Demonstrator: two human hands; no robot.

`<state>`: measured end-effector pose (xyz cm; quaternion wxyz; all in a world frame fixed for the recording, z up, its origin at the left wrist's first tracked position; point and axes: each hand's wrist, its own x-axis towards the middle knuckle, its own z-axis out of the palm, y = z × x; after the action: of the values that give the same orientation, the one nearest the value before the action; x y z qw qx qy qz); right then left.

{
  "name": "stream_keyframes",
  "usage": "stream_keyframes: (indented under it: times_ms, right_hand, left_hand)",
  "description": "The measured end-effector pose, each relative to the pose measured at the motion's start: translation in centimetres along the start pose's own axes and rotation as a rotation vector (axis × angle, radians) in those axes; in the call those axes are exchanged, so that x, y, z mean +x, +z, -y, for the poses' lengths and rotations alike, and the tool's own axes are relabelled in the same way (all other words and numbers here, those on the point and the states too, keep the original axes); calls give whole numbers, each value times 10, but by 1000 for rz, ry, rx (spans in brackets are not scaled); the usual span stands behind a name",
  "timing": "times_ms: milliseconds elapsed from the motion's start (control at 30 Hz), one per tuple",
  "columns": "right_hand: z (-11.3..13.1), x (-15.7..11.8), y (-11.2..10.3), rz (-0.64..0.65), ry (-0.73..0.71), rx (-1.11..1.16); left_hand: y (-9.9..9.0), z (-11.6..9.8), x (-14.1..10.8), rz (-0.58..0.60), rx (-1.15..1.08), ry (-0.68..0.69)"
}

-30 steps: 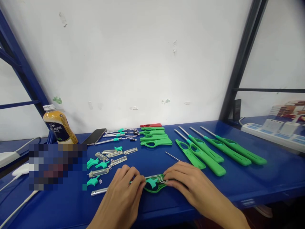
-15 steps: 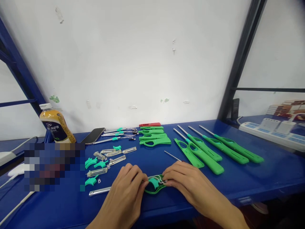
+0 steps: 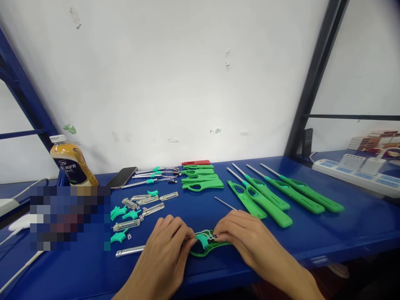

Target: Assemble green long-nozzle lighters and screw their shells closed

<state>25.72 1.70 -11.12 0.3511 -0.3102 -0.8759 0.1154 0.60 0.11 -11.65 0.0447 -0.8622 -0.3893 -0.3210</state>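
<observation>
Head view shows the left hand (image 3: pixel 164 250) with thumb and fingers clamped on the left end of a green half-shell (image 3: pixel 200 253), which lies at the near side of the blue desk (image 3: pixel 83 271). A silver tube (image 3: pixel 130 251) sticks out leftward from behind that hand. The right hand (image 3: pixel 250 235) has its fingertips pinched together on white wires (image 3: pixel 204 231) over the shell's right part; exactly what lies between them is partly hidden. A teal trigger (image 3: pixel 204 241) sits in the shell between the hands. Just beyond the right hand lies a thin rod (image 3: pixel 225 203); clear casings (image 3: pixel 126 225) lie farther left.
</observation>
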Motion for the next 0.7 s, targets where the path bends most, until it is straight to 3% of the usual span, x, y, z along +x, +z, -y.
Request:
stream_keyframes:
  times_ms: [700]
  right_hand:
    - [-2, -2, 1, 39, -3, -74]
  left_hand:
    - [-2, -3, 1, -17, 33, 16]
